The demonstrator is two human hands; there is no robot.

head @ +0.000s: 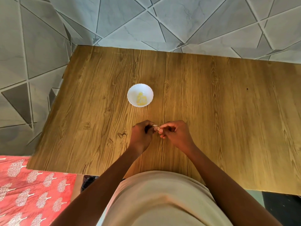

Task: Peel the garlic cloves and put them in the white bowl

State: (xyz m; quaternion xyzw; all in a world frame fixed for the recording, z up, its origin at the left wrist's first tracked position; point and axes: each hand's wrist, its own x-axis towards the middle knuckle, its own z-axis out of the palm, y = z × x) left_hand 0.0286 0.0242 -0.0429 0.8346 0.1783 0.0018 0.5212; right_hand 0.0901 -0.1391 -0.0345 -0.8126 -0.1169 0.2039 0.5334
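Both hands, left hand [140,133] and right hand [175,132], pinch one garlic clove [157,129]; white bowl [140,95] lies straight ahead, slightly left.

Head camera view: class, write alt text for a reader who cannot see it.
Two hands, left hand and right hand, pinch a garlic clove between them above a wooden table. Beyond them stands a white bowl holding yellowish peeled cloves.

Wood-grain counter [203,103] set against a tiled wall. A white bowl [140,94] with a scalloped rim stands on it, left of centre, containing pale yellow pieces [141,99], possibly peeled garlic cloves; blur prevents counting them.
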